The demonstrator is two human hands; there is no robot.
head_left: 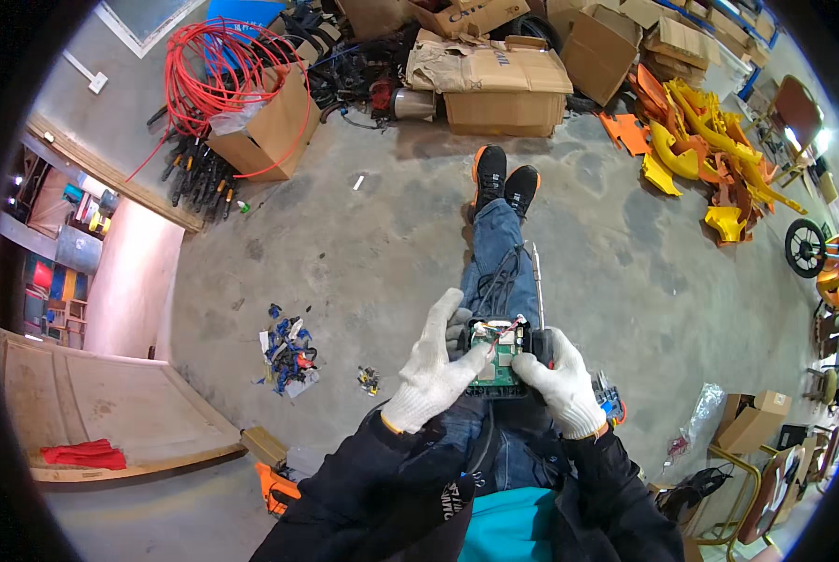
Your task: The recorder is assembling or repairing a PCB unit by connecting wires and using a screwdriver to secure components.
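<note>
Over my lap sits a green circuit board (502,373) in a black casing, with thin red and white wires across its far part. My left hand (430,367), in a white knit glove, grips the casing's left side, its thumb on the board. My right hand (564,382), gloved too, has its thumb at the board's right edge. Its fingers are curled round the dark handle of a screwdriver (537,288), whose long metal shaft points away from me. Beneath the casing the fingers are partly hidden. Dark cords (500,281) lie on my jeans beyond the board.
On the concrete floor to the left lie a pile of blue and white scraps (290,354) and a few small parts (369,379). Cardboard boxes (499,112) and a coil of red tubing (213,75) stand ahead. Yellow and orange plastic panels (691,150) are heaped at far right.
</note>
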